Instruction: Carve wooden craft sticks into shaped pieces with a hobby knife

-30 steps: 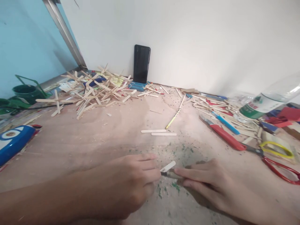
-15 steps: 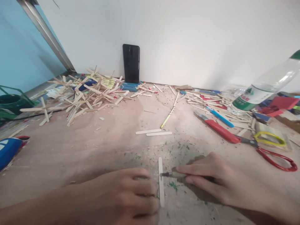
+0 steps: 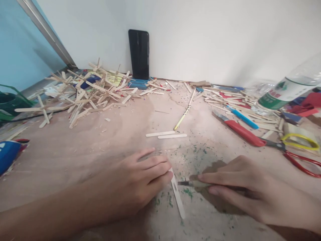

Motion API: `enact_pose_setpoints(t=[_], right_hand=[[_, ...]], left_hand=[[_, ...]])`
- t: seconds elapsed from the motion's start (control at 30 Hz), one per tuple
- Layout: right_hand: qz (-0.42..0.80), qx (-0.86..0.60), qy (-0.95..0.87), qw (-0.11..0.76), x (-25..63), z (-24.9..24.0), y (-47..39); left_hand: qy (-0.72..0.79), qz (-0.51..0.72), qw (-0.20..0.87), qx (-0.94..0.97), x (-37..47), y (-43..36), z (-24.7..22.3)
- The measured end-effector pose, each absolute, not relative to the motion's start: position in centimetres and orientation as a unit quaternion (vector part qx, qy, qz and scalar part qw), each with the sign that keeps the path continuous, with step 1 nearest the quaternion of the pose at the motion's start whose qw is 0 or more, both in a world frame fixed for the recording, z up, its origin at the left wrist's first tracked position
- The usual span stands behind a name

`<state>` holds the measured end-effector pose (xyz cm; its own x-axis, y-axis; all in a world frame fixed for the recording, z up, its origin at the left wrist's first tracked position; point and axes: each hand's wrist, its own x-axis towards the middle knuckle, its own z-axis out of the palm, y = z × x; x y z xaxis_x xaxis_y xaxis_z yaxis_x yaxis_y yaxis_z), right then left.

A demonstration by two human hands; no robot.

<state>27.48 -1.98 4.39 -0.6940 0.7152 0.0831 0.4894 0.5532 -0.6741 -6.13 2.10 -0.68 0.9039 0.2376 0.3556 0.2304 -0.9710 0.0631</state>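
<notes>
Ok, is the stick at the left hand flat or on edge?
Flat on the table: the stick shows its broad face upward.

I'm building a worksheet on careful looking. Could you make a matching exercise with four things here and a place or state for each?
1. Left hand
2. Right hand
3. Phone
4. Bottle

A. Upright against the white wall
B. Gripping a slim tool
C. See-through, at the picture's right
D. At a wooden stick's far end

Pairs: 1-D, 2-B, 3-A, 4-C
</notes>
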Motion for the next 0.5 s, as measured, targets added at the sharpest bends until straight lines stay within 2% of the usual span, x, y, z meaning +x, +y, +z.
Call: enact_pose_setpoints(t=[0.3, 0.5], right_hand=[[0.295, -0.345, -0.869, 0.197, 28.03, 3.46, -2.23], [0.302, -0.351, -0.870, 0.171, 28.13, 3.43, -2.47]], left_hand=[[0.112, 0.182, 0.089, 0.973, -5.83, 1.74, 0.40], [0.144, 0.173, 0.158, 0.962, -5.99, 1.57, -0.07]])
